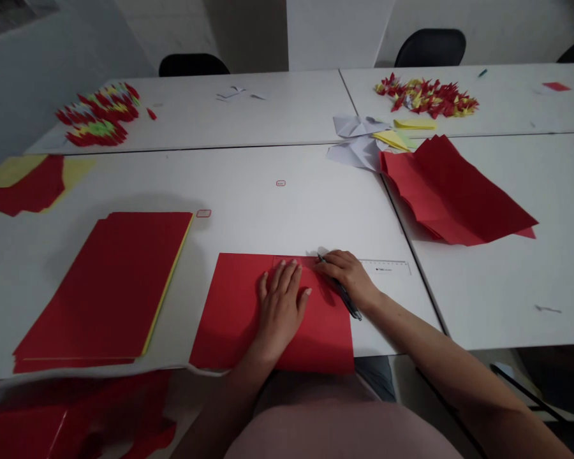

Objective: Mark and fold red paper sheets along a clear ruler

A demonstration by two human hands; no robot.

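A sheet of red paper [229, 312] lies at the table's front edge, directly before me. My left hand [281, 298] rests flat on it, fingers stretched out, pressing down a clear ruler [387, 265] that runs along the sheet's far edge and sticks out past its right side. With my right hand [347, 274] I grip a dark pen [348, 299], its tip near the paper's far edge by the ruler. Left of this sheet lies a thick stack of red paper [110, 287], with a yellow edge showing along its right side.
Folded paper pieces [98, 115] sit at the far left, and more red and yellow ones [428, 95] at the far right. A large creased red sheet [454, 197] lies to the right, beside white paper scraps [358, 150]. Black chairs [430, 48] stand behind the tables.
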